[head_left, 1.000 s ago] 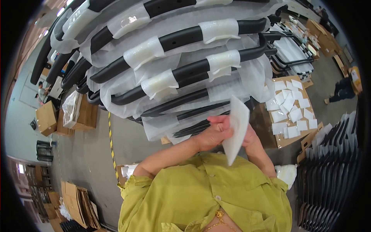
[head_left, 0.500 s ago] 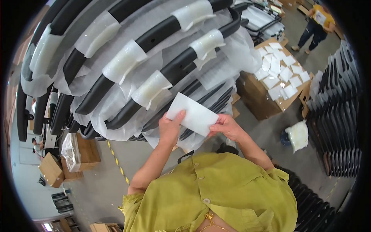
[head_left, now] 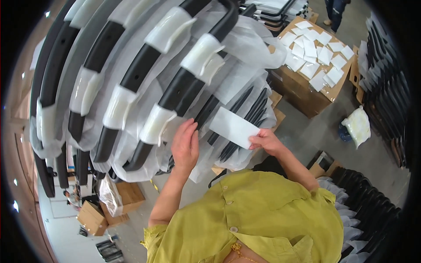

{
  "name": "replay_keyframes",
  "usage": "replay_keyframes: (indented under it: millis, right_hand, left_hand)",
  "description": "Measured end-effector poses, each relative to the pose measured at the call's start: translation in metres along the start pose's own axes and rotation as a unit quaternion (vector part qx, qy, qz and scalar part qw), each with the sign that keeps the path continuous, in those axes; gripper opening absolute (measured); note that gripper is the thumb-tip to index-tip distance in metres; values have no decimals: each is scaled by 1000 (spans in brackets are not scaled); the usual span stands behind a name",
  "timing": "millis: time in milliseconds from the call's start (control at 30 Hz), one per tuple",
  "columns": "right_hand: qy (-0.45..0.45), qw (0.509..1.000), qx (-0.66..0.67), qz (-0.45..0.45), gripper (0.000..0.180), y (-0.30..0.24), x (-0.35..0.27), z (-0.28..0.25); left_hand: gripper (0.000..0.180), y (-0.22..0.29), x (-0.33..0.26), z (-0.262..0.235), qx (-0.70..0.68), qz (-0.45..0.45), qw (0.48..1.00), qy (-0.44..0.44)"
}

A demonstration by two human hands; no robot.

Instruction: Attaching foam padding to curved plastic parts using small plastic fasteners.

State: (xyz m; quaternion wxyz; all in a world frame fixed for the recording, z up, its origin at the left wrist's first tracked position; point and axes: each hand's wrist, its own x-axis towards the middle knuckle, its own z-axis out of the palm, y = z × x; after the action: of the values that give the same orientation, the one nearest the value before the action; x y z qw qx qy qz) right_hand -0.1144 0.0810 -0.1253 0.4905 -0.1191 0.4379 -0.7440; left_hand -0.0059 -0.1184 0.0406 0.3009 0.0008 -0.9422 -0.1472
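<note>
A: Starting with the head view; what is the right hand (head_left: pixel 266 141) doing?

B: It is pinching the lower right corner of a white foam sheet (head_left: pixel 233 127); the fingers are curling closed on that corner; the sheet is standing out flat, up and to the left of the hand, in front of the stack of black curved parts (head_left: pixel 131 79).

A: And the left hand (head_left: pixel 185 145)?

B: It is hanging just left of the sheet, apart from it; the fingers are lying straight and together, open, gripping nothing; the fingertips are pointing up toward a white foam sleeve (head_left: pixel 156 124) wrapped around one of the black parts; whether they are touching the clear plastic wrap there, I cannot tell.

A: What is lying around them?

B: The black parts are sitting stacked in translucent bags, each wearing white sleeves; behind the sheet, thinner black bars are showing through the plastic; to the upper right a cardboard box (head_left: pixel 307 94) is holding many small white sheets on its top; a white bundle (head_left: pixel 358 125) is lying on the grey floor well to the right; the person's yellow-green shirt (head_left: pixel 263 219) is filling the lower middle; more black parts are lining the right edge.
</note>
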Motion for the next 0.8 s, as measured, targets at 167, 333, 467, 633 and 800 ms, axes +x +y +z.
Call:
replay_keyframes:
  millis: [167,333,467,633,800]
  right_hand:
    - [-20,1000,7,8,23,11,12,-13]
    - [-28,998,-45,15,25,5,20,-18]
    - [-20,1000,-4,11,21,-1,33,-7]
    - [4,999,39,35,22,-4,50,-3]
    - [-69,995,23,63,21,-10,68,-4]
  left_hand:
    - [23,-3,11,12,67,-10,995,-68]
    - [30,1,12,9,94,-59,989,-99]
    - [31,-3,-4,4,38,-117,984,-129]
    - [33,-4,-6,13,28,-117,984,-130]
    - [46,-59,12,37,-8,-347,920,-180]
